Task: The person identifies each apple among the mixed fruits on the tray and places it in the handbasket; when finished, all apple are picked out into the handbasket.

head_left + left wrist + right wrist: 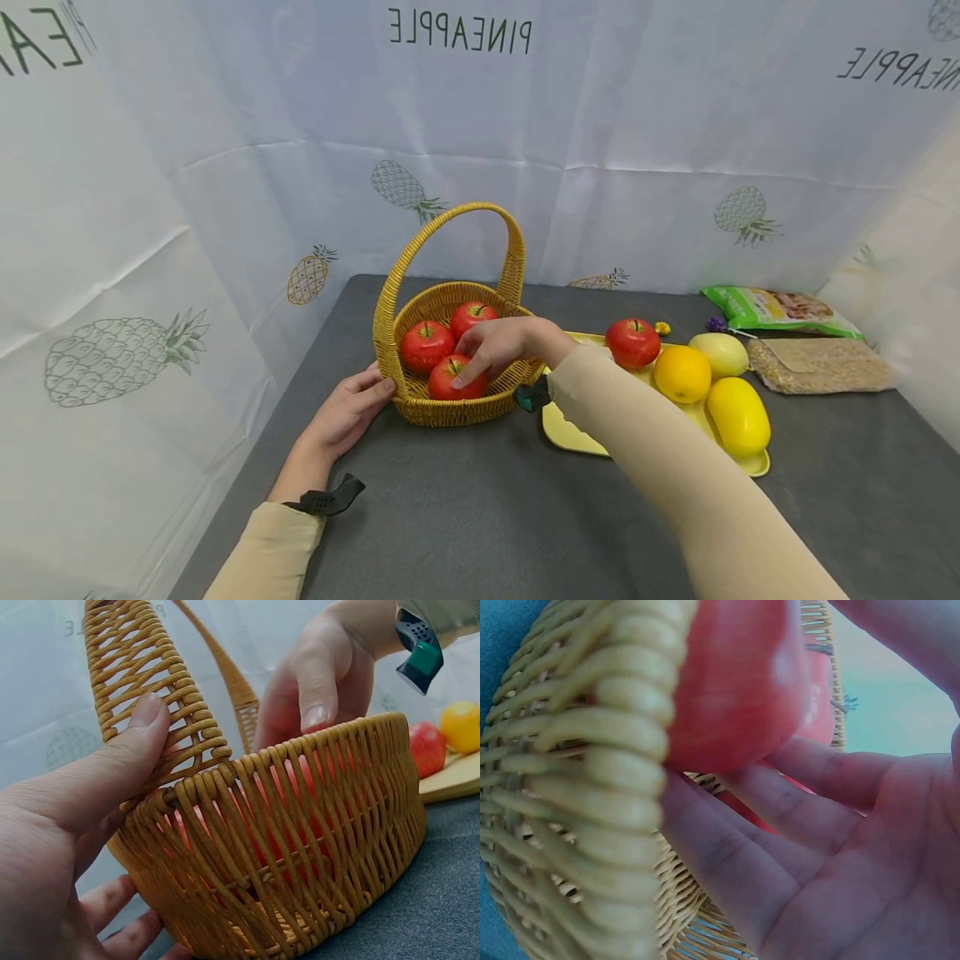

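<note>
Three glossy red apples (pixel 444 377) — all stem-up, close together — inside an upright, tall-handled wicker basket (pixel 457 413)

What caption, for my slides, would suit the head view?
Left hand holding a wicker basket, right hand gripping a red apple inside.

Handle (pixel 386 325) arches over basket (pixel 450 416) — free room above front rim (pixel 431 404).

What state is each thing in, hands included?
Basket: upright, handle raised
Left hand: gripping the basket near its handle
Right hand: gripping the front apple
Front apple: held, inside the basket
Two rear apples: in the basket, stems up
Fourth apple: stem up
Tray: lying flat
Orange: resting on the tray
Yellow fruit: resting on the tray
Pale fruit: beside the orange
Green packet: lying flat
Tan bag: lying flat
</note>
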A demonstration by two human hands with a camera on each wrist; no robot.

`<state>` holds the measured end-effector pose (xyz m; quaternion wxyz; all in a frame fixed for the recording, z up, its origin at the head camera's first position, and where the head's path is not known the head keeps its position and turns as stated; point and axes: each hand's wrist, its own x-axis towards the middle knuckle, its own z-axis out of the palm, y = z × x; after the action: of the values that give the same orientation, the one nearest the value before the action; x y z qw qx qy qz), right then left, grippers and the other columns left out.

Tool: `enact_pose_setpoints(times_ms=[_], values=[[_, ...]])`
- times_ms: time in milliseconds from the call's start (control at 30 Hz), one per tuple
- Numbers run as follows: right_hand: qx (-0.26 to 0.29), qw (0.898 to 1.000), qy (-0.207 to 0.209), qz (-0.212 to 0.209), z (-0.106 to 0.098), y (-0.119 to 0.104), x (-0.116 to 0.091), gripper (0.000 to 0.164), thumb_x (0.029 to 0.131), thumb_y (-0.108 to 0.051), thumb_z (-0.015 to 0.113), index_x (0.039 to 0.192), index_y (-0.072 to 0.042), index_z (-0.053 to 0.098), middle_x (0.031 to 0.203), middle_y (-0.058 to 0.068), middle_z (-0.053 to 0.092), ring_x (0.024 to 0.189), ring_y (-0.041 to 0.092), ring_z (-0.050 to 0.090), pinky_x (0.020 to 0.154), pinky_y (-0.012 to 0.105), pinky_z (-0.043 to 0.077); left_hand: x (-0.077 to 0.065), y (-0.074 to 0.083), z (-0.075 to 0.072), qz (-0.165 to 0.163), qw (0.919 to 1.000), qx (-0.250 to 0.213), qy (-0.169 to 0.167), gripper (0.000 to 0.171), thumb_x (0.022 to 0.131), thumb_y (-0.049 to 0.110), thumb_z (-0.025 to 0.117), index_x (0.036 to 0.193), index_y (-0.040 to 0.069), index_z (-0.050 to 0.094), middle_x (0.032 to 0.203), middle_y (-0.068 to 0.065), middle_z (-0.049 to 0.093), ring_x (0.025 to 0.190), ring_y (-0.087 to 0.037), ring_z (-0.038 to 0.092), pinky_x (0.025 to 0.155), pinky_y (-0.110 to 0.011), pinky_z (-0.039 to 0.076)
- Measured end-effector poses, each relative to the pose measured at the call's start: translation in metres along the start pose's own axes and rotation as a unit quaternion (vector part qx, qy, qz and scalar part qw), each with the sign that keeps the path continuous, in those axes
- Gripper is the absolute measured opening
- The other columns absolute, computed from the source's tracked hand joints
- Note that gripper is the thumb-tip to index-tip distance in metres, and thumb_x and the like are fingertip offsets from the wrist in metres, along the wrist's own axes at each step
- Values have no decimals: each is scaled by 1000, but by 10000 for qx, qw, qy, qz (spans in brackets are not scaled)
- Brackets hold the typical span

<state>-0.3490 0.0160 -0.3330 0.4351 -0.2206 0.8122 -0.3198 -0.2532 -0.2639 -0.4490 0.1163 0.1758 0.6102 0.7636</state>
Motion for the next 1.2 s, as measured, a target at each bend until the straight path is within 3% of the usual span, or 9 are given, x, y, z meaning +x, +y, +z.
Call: enact_pose_setpoints(times_ms=[100,200,500,700,933,1067,1200], values=[[-36,10000,61,-49,1,1,-5,75,87,-34,84,147,-6,48,140,4,53,126,20,54,100,34,52,1,0,1,-22,10000,30,22,46,107,14,57,145,-11,50,170,-16,7,156,-31,-1,108,-20,40],[-105,9998,136,-113,2,3,-11,74,88,-35,83,147,-6,49,142,5,53,127,20,53,101,35,51,2,1,2,-69,10000,51,35,52,107,14,57,146,-17,43,170,-15,7,156,-30,-2,107,-19,40],[-216,9984,289,-433,4,5,-30,72,89,-37,80,147,-7,50,145,3,51,125,17,56,102,36,51,-1,3,2,-103,9999,126,43,55,108,14,56,148,-18,37,170,-17,4,156,-32,-6,107,-18,39],[-422,9965,420,-589,1,11,-47,75,90,-41,79,150,-7,49,147,4,51,119,15,61,100,35,51,-1,5,0,-81,9998,106,123,50,107,14,57,146,-14,45,170,-16,5,156,-31,-5,107,-17,39],[-131,9962,556,-654,-9,23,-74,71,94,-40,75,150,-8,48,152,8,48,124,21,60,100,38,52,-1,2,2,-123,9998,121,64,58,108,16,57,150,-16,34,170,-15,3,156,-30,-6,107,-17,39],[31,9936,904,-671,-18,31,-91,65,94,-40,75,148,-12,51,148,3,52,124,22,60,99,38,53,-1,2,2,-131,9998,114,89,58,108,15,56,150,-18,33,171,-14,4,156,-30,-5,107,-18,39],[361,9890,1235,-723,-25,46,-104,61,96,-37,75,146,-10,52,149,9,51,127,26,58,101,43,52,0,0,0,-152,9998,103,84,57,108,16,56,149,-18,34,171,-14,5,156,-30,-5,107,-18,39]])
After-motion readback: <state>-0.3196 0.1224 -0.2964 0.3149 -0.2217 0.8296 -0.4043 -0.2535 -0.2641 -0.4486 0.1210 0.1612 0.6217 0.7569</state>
